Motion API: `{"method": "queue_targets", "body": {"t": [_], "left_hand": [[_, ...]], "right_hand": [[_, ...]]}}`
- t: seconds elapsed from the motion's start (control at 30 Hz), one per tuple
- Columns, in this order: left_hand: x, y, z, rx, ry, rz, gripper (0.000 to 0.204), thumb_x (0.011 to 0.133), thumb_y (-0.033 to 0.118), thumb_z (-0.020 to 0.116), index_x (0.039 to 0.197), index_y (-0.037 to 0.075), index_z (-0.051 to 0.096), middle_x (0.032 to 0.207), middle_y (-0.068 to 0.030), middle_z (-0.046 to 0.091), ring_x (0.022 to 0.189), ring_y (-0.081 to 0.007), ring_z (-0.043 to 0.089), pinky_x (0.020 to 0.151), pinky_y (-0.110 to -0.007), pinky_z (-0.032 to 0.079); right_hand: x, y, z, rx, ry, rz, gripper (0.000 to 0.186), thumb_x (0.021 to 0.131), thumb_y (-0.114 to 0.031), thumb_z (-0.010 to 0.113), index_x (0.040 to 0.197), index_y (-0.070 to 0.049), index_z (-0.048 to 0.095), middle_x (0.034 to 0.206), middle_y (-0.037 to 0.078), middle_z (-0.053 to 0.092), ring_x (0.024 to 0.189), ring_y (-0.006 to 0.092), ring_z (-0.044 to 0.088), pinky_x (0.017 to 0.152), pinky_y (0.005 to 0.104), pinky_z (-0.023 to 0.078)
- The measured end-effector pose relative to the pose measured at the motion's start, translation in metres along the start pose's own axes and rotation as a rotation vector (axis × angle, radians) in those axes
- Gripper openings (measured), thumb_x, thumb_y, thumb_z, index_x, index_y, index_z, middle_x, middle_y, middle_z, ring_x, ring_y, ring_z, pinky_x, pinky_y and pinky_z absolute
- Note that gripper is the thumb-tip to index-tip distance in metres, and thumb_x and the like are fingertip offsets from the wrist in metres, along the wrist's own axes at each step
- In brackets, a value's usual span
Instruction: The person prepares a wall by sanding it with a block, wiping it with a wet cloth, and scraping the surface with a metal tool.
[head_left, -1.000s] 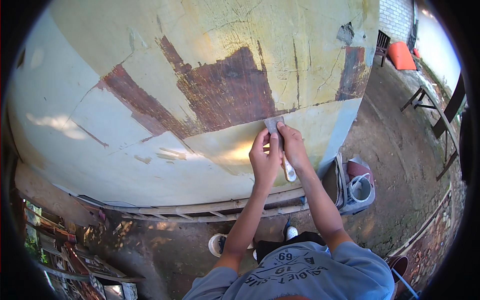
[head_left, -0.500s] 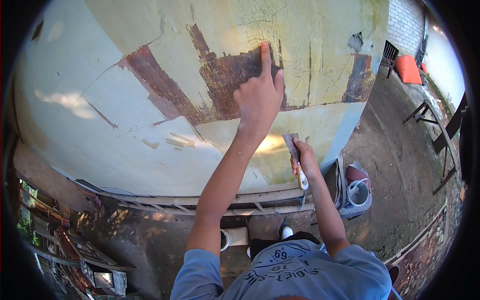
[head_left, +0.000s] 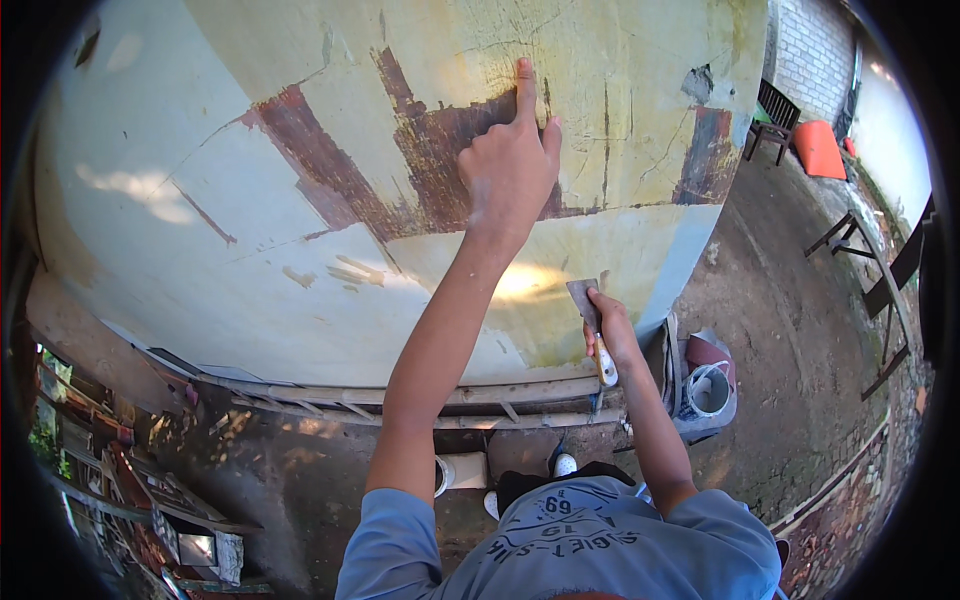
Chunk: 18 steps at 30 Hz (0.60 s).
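My left hand (head_left: 505, 178) reaches up to a large painted wall (head_left: 300, 330), its index finger stretched out at the upper edge of a dark brown bare patch (head_left: 440, 170). The thumb stands apart and the other fingers are curled, with nothing held. Lower and to the right, my right hand (head_left: 612, 325) grips a scraper (head_left: 605, 362) by its pale handle. The metal blade points up and left and appears apart from the wall. Yellowish, peeling paint with fine cracks surrounds the patch, and pale blue paint lies below it.
A bamboo rail or ladder (head_left: 480, 408) runs along the wall's foot. Right of it stand a bucket (head_left: 708, 390) and a pale container (head_left: 465, 470) is by my feet. An orange object (head_left: 818, 150) and a dark chair (head_left: 775, 120) are farther right; scrap wood lies lower left.
My left index finger has slid a little higher on the wall, past the brown patch's upper edge. My right hand has lowered slightly with the scraper. The view has shifted a little.
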<state>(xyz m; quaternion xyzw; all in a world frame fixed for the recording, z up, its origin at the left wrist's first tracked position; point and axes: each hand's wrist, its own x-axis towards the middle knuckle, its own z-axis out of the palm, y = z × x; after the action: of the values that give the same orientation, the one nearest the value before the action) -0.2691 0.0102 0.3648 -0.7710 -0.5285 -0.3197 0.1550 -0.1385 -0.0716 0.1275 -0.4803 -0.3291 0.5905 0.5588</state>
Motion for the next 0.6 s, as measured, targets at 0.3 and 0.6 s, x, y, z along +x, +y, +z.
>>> {"method": "queue_targets", "body": {"t": [0.3, 0.6], "left_hand": [[-0.089, -0.028, 0.066, -0.634, 0.032, -0.132, 0.026, 0.094, 0.03, 0.06, 0.096, 0.006, 0.069, 0.069, -0.0064, 0.069, 0.058, -0.0229, 0.067, 0.058, -0.035, 0.051], [-0.075, -0.001, 0.06, -1.632, 0.023, -0.314, 0.02, 0.104, 0.023, 0.046, 0.11, 0.006, 0.055, 0.095, -0.0015, 0.058, 0.085, -0.0056, 0.054, 0.074, -0.023, 0.045]], "right_hand": [[-0.016, -0.061, -0.001, -0.026, -0.009, -0.133, 0.03, 0.102, -0.033, 0.047, 0.092, -0.006, 0.053, 0.053, 0.005, 0.051, 0.036, 0.0146, 0.049, 0.034, 0.0275, 0.041], [0.027, -0.149, 0.103, -0.007, -0.241, -0.436, 0.028, 0.102, -0.028, 0.046, 0.096, -0.002, 0.058, 0.066, 0.004, 0.057, 0.047, 0.0113, 0.053, 0.043, 0.0268, 0.045]]}}
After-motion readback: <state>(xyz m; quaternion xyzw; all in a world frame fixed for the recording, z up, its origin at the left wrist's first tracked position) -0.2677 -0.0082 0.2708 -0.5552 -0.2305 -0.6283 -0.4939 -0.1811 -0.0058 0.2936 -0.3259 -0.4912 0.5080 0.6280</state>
